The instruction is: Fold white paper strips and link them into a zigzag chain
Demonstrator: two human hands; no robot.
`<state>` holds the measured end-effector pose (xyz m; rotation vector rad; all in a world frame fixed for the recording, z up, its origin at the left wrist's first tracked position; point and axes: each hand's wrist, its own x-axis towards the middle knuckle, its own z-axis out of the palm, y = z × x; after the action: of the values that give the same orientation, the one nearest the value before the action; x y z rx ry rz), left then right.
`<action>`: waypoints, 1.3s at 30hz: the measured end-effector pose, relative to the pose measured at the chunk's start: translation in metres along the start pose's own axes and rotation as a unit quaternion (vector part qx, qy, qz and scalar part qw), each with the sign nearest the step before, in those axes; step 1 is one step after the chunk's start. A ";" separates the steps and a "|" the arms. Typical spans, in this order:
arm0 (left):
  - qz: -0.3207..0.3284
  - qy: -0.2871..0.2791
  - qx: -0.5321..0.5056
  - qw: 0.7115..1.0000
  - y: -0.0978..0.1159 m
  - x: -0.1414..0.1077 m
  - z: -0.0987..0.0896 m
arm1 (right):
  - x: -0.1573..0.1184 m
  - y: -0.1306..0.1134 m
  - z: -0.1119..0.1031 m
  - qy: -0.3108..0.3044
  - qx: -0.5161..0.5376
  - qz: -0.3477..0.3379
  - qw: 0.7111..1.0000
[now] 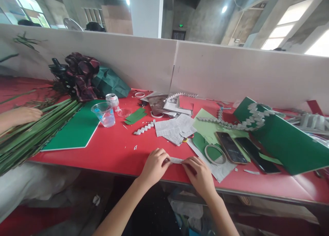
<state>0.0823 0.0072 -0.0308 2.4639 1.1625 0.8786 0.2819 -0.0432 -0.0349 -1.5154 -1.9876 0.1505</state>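
Observation:
Between my hands, close to the table's front edge, lies a small strip of printed paper (176,160). My left hand (157,163) pinches its left end between thumb and fingers. At its right end, my right hand (198,172) has the paper pinched the same way. Just beyond are loose pieces of printed paper (173,129) and a short folded-paper zigzag chain (144,128). To the right of my right hand, a roll of tape (215,154) lies over green paper and a pale sheet.
Two phones (230,147) lie right of the tape, before a propped green board (288,143) with a longer paper chain (253,119). Leftward stand a plastic cup (104,115) and a can (112,101). Another person's hand (27,115) rests on long green leaves (38,136).

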 end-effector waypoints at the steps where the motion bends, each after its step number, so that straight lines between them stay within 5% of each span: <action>1: -0.007 -0.002 -0.009 1.000 0.000 0.001 0.000 | 0.000 -0.001 0.000 0.001 -0.001 0.004 1.000; 15: -0.088 -0.054 -0.028 0.994 -0.002 0.019 -0.006 | 0.003 0.000 0.003 0.039 0.015 0.089 0.995; 39: -0.081 -0.062 0.037 0.994 0.001 0.020 0.000 | 0.011 -0.004 0.003 0.017 -0.022 0.136 0.990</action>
<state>0.0925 0.0213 -0.0218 2.4012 1.3481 0.6386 0.2758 -0.0334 -0.0306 -1.8014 -1.7623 0.1924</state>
